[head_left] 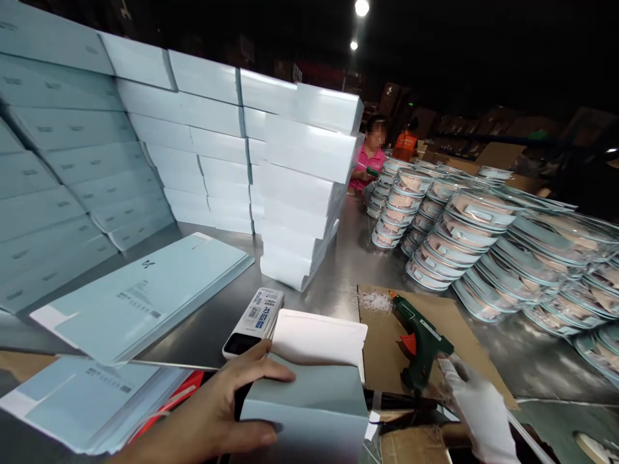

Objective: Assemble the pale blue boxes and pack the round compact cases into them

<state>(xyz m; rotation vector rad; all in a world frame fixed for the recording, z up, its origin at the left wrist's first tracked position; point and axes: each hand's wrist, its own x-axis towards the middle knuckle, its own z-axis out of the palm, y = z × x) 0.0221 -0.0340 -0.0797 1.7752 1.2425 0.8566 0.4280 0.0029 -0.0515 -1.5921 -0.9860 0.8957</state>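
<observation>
My left hand (227, 409), bare, grips the left side of a pale blue carton (309, 403) that stands at the near edge, its white flap (319, 338) open at the top. My right hand (476, 403), in a white glove, reaches toward the handle of a green glue gun (420, 341) that rests nozzle-away on a sheet of brown cardboard (382, 341). Whether the glove touches the gun I cannot tell. A white power bank (254, 320) lies just beyond my left hand.
Flat pale blue carton blanks (145, 296) lie at the left on the steel table (338, 264). Tall stacks of closed pale boxes (300, 187) stand behind. Several rows of stacked clear blister packs (464, 238) fill the right. A person in pink (370, 161) works at the far end.
</observation>
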